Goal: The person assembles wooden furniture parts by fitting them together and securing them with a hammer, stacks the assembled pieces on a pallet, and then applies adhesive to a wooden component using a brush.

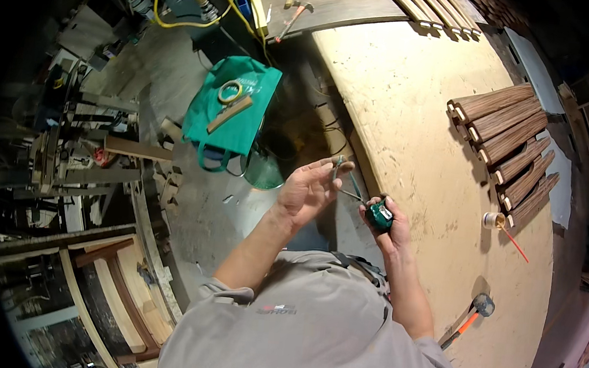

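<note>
Close to the workbench's near-left edge, my right hand (391,227) is closed round a small dark green tape measure (379,215) with a pale, shiny patch on it. A thin green strap (355,183) runs from it up to my left hand (310,189). The fingertips of that hand are pinched on the strap's far end, with a bit of it showing above the thumb. Both hands are held in front of my body, mostly over the gap beside the bench.
The pale workbench (413,124) bears several dark wooden pieces (502,126), a small glue pot (494,220) with a red stick, and a mallet (483,306). Left of me are a green bag (247,84) with a tape roll (230,91), and wooden frames (114,287). A hammer (296,19) lies farther off.
</note>
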Available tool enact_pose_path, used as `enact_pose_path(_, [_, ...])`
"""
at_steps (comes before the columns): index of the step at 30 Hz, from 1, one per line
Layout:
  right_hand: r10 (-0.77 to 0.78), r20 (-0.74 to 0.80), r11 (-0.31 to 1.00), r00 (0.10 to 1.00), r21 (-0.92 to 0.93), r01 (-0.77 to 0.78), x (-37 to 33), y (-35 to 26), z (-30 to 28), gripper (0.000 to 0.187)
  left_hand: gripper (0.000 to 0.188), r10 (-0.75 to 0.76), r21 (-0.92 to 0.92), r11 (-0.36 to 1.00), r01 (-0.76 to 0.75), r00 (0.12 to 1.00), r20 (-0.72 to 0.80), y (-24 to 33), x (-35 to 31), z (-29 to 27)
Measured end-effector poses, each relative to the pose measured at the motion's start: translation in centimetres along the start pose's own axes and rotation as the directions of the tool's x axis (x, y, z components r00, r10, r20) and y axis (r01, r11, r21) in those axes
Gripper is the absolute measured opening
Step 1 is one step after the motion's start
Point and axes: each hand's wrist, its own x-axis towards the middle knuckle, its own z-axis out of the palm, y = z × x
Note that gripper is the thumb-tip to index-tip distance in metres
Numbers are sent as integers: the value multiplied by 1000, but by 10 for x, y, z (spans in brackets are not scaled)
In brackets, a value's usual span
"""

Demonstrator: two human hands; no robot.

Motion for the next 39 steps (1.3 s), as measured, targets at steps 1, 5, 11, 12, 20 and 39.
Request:
enact_pose_path(1, [-2,-18,1000,1000,12,2,9,-2,6,12,28,-6,45,999,5,1000,24,7,12,-1])
enact_pose_path(5, [-1,-73,1000,997,29,3,38,-11,16,12,22,-18,151,989,12,999,34,22,53,5])
enact_pose_path(11, [-92,75,915,993,-387,113,60,-34,22,16,23,12,330,944,-19,1000,22,13,86,34])
enact_pose_path(12, [-122,157,786,980,-588,192,62,-40,21,19,24,-14,369,930,1,999,34,10,86,40])
enact_pose_path(20, [-148,532,710,833,-529,465,66,-100,45,16,19,-173,525,844,105,982,82,-8,105,78])
enact_pose_path(39, [-515,456,-85,726,-870,486,116,-134,125,6,18,-491,663,690,291,861,134,72,232,84])
